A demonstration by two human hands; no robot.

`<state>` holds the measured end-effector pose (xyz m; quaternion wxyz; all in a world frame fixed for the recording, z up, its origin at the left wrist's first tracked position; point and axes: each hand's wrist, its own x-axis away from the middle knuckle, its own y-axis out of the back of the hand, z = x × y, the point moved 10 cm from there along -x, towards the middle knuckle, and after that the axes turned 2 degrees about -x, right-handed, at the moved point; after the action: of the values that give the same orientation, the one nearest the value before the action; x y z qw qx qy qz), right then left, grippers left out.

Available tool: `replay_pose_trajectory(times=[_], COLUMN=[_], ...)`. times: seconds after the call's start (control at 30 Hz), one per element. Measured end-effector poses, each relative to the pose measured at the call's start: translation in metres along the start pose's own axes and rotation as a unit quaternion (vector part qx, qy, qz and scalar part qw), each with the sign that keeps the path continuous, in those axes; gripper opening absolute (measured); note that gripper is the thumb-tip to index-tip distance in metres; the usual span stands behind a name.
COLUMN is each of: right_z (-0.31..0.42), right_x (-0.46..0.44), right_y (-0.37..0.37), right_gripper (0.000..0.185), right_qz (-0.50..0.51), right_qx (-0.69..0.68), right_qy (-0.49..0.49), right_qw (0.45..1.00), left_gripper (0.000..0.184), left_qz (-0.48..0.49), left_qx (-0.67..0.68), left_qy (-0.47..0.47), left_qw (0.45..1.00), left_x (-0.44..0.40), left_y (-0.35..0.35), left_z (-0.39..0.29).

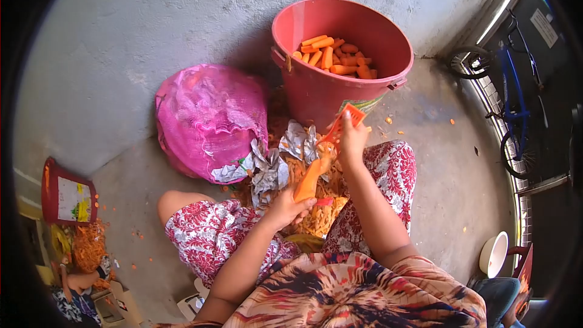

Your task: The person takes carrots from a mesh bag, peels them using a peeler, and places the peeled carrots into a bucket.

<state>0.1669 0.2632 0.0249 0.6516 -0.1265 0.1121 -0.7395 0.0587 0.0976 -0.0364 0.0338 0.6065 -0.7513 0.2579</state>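
My left hand point(287, 209) is closed around the thick end of an orange carrot point(311, 181), which tilts up and away from me. In my right hand point(352, 138) is an orange plastic peeler point(344, 120) with a slotted flat face, held above and to the right of the carrot. The peeler and the carrot's far tip look apart. A small red piece point(325, 201) shows beside my left fingers; I cannot tell what it is. Below both hands, carrot peelings point(316, 222) lie heaped between my legs, with crumpled grey paper point(267, 176) on their left side.
Beyond my hands stands a large red bin point(340, 94) with carrots point(340, 58) inside. A pink mesh sack point(209, 121) leans by the wall. At left are a red bucket point(51, 191) and another person's peelings point(90, 246). A bicycle point(513, 97) and white basin point(493, 254) are at right.
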Motion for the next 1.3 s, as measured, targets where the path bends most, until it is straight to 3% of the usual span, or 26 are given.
replay_pose_trajectory(times=[0.07,0.23,0.27,0.3,0.37,0.4,0.43,0.5,0.63,0.67,0.7,0.77,0.8,0.83,0.9,0.97,1.1,1.23,1.27,1.3], right_z=[0.010,0.006,-0.001,0.014,0.001,0.008,0.008,0.020,0.025,0.014,0.030,0.023,0.019,0.012,0.027,0.038,0.024,0.003,0.023,0.014], right_x=[-0.002,0.068,0.073,0.079,0.052,0.027,0.005,-0.017,0.040,0.064,0.081,0.087,0.074,0.051,0.011,-0.003,0.037,0.087,0.076,0.056], right_y=[0.002,-0.045,-0.047,-0.050,-0.032,-0.020,-0.006,0.014,-0.033,-0.049,-0.055,-0.060,-0.051,-0.036,-0.005,0.010,-0.026,-0.064,-0.052,-0.037], right_gripper=[0.023,0.020,0.020,0.021,0.023,0.023,0.025,0.027,0.024,0.022,0.022,0.021,0.020,0.019,0.022,0.023,0.020,0.020,0.021,0.021], right_qz=[0.003,0.176,0.186,0.180,0.091,0.063,0.031,-0.023,0.138,0.191,0.177,0.214,0.153,0.096,0.000,-0.030,0.131,0.286,0.202,0.161], right_qx=[-0.053,-0.009,0.053,0.103,0.072,0.053,-0.030,-0.043,-0.035,-0.069,0.013,0.178,0.118,0.067,0.048,0.002,-0.056,-0.013,0.058,0.104], right_qy=[0.005,-0.068,0.006,0.035,-0.045,0.019,0.029,0.062,0.006,-0.054,0.042,0.183,0.068,0.046,0.083,0.077,-0.013,-0.061,0.035,0.030], right_qw=[0.999,0.982,0.981,0.978,0.992,0.996,0.999,0.997,0.990,0.978,0.983,0.943,0.979,0.992,0.995,0.997,0.990,0.956,0.977,0.981], left_gripper=[0.025,0.023,0.022,0.021,0.020,0.020,0.021,0.021,0.020,0.019,0.019,0.019,0.021,0.021,0.023,0.024,0.025,0.025,0.025,0.024], left_qz=[0.042,0.077,0.080,0.081,0.084,0.088,0.092,0.095,0.068,0.057,0.060,0.067,0.070,0.068,0.063,0.064,0.100,0.143,0.156,0.168], left_qx=[0.098,0.183,0.190,0.186,0.180,0.175,0.171,0.171,0.185,0.187,0.176,0.153,0.143,0.132,0.112,0.138,0.205,0.251,0.269,0.287], left_qy=[0.048,0.079,0.078,0.082,0.087,0.087,0.087,0.084,0.081,0.082,0.078,0.076,0.062,0.066,0.068,0.070,0.060,0.080,0.085,0.088], left_qw=[0.993,0.977,0.976,0.976,0.976,0.977,0.977,0.977,0.977,0.977,0.979,0.983,0.985,0.987,0.989,0.986,0.972,0.954,0.947,0.939], left_x=[0.003,0.005,0.004,0.005,0.007,0.009,0.011,0.010,0.006,0.004,0.003,0.002,0.002,0.003,0.005,0.007,0.004,0.007,0.008,0.009], left_y=[-0.008,-0.014,-0.014,-0.013,-0.014,-0.014,-0.016,-0.019,-0.014,-0.011,-0.011,-0.012,-0.013,-0.014,-0.014,-0.016,-0.017,-0.025,-0.027,-0.029], left_z=[0.004,0.007,0.008,0.009,0.008,0.008,0.008,0.005,0.005,0.007,0.008,0.012,0.008,0.009,0.010,0.009,0.007,0.009,0.008,0.007])
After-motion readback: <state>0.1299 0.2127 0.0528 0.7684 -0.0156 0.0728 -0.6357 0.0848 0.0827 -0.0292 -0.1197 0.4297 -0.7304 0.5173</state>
